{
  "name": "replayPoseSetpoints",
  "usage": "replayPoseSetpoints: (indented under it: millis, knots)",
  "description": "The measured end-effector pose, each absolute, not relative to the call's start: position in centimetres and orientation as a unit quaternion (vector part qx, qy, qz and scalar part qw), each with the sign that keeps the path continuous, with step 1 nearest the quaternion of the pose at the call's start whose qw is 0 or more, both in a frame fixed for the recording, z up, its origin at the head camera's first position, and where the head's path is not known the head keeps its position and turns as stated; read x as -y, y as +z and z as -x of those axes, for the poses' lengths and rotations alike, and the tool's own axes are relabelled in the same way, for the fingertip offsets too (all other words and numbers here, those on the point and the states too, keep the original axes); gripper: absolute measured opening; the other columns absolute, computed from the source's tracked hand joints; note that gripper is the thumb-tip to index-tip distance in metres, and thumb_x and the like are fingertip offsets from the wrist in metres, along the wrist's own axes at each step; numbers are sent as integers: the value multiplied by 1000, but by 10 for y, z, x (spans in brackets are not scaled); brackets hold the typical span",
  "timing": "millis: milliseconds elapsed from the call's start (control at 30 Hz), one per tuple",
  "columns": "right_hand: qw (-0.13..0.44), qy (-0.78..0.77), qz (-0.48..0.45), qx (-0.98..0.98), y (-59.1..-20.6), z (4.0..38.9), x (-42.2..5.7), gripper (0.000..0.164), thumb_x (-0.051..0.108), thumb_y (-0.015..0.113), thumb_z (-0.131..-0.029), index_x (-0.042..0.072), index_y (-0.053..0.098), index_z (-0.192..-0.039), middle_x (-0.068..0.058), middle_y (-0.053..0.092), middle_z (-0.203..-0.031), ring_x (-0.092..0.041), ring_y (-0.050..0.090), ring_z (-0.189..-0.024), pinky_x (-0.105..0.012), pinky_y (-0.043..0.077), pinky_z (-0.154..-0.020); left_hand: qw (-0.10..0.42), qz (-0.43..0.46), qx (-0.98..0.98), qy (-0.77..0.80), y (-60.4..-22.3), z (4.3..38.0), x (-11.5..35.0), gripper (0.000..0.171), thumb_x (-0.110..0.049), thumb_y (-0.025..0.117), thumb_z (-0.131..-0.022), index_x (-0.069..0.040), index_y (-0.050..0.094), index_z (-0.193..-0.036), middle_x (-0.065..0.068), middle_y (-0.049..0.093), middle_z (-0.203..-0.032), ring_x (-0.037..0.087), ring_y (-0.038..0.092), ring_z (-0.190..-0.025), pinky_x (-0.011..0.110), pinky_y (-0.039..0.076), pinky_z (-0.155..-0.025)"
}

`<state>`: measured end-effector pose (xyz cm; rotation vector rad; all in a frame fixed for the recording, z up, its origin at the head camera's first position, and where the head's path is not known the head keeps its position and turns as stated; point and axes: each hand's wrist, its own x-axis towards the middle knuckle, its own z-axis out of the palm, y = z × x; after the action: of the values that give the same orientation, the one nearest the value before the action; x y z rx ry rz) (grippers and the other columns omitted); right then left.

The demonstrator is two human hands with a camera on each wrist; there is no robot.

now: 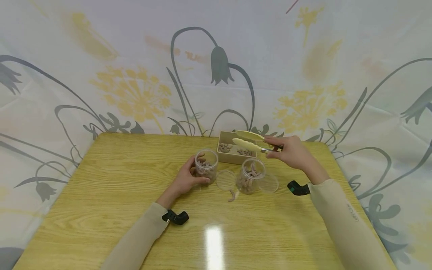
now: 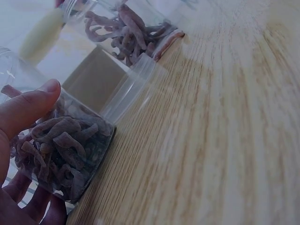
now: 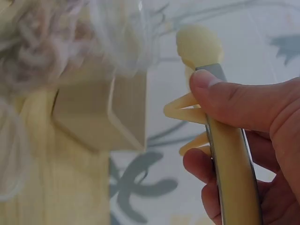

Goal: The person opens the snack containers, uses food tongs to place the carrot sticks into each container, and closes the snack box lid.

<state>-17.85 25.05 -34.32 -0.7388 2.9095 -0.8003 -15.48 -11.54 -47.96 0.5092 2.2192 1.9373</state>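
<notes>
My left hand (image 1: pixel 185 178) grips a clear jar (image 1: pixel 207 174), thumb on one side and fingers around the other. Short, curled brown-grey strips (image 2: pixel 65 145) fill its lower part. In my right hand (image 1: pixel 293 153) is a pair of tongs (image 1: pixel 249 145) with pale yellow tips and metal handles. The tongs' tips are spread apart and overlap the beige box (image 1: pixel 233 158) in the head view, with nothing between them. Inside that box lie more strips in small heaps. A second clear jar (image 1: pixel 248 184), also holding strips, stands just right of the first.
One clear round lid (image 1: pixel 226 180) lies between the jars, and another lid (image 1: pixel 270 184) lies right of the second jar. A single loose strip (image 1: pixel 232 195) rests on the wooden table (image 1: pixel 135 168) in front. Behind the table hangs a flower-printed cloth (image 1: pixel 135 56).
</notes>
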Motion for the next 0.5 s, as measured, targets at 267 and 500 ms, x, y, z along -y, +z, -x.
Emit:
replayPoseSetpoints:
  millis: [267,500]
  knots:
    - [-4,-279,149,-949,-385,156,-308,55,19,75,-91,-4,55,-138,-25,65,-122,-28,67,-88,-34,53,-67,77,-175,-733,652,-477,153,115,88,5,81,-79,-2,33,-152,26,43,-145,44,51,-123,53,43,-101]
    - [-37,-273,105,-955,-423,133,-341,55,16,77,-89,-9,57,-134,-30,62,-123,-46,65,-98,-58,52,-81,80,-167,-739,648,-479,155,116,89,2,84,-78,-6,36,-152,20,46,-144,39,53,-122,50,43,-101]
